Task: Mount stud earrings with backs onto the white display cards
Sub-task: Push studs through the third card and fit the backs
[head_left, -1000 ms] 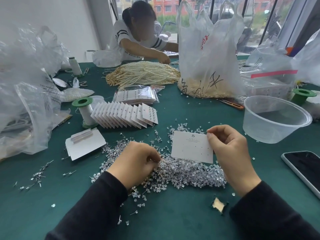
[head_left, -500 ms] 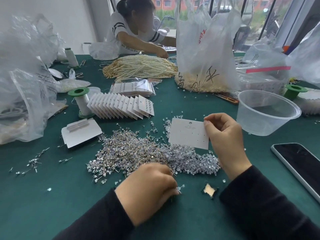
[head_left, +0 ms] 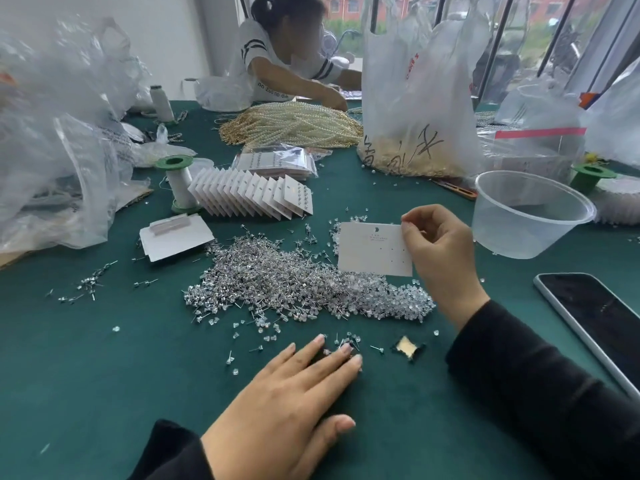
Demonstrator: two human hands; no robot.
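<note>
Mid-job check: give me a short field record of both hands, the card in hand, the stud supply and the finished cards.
left hand: fingers straight, flat on the green table, fingertips at a few loose studs
right hand: pinches the blank card by its right edge
blank card: holes visible, no studs seen on it
stud pile: heaped mid-table, left of and below the card
finished cards: fanned row behind the pile, beside the green spool
</note>
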